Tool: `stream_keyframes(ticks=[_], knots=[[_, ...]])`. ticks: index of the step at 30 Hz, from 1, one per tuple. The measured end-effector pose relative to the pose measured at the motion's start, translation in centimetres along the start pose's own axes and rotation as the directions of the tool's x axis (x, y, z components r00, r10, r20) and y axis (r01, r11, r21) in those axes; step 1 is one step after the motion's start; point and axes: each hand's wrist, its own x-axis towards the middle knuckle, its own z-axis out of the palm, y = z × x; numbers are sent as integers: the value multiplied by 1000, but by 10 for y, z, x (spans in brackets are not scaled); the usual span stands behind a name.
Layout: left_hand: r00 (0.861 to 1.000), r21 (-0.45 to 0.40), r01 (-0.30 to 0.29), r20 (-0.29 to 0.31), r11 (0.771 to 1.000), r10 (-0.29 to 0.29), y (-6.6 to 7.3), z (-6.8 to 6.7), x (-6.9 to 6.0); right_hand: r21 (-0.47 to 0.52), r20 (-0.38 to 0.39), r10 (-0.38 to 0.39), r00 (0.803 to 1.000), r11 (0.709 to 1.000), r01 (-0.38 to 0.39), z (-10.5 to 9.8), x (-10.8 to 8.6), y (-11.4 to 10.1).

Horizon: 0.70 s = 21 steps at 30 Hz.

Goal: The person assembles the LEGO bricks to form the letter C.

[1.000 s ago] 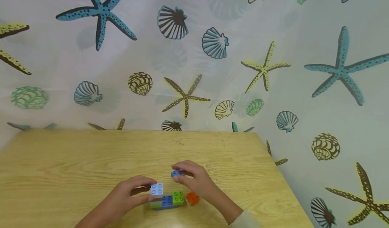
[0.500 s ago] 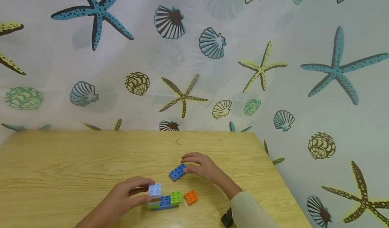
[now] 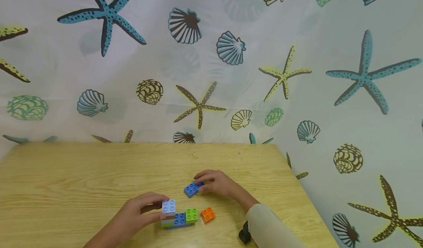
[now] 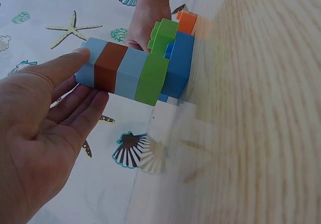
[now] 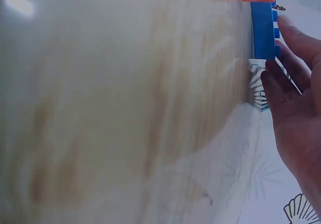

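My left hand pinches the top light-blue brick of a stack. In the left wrist view, a brown brick, another light-blue brick and a green brick join it, attached to a blue base brick. A bright green brick stands at the base's right end. Beyond the stack, a separate blue brick lies studs up on the table. My right hand has its relaxed fingertips at that brick's right end; in the right wrist view the brick is beside the fingers.
An orange brick lies just right of the stack. A black object is beside the right sleeve. A curtain with shells and starfish hangs behind the wooden table.
The blue brick, pinched in my right hand at first, now lies on the table. That hand moved right and away from me, then slightly back over the brick's end. My left hand keeps its pinch.
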Motion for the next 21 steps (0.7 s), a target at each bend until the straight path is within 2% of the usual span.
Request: stream_keyframes(ticks=[11, 21], knots=[[1000, -28, 21, 6, 999, -21, 1, 0, -2, -69, 25, -25, 999, 997, 27, 7, 4, -2], [1000, -20, 12, 7, 1000, -12, 1, 0, -2, -85, -7, -13, 1000, 996, 12, 8, 1, -7]])
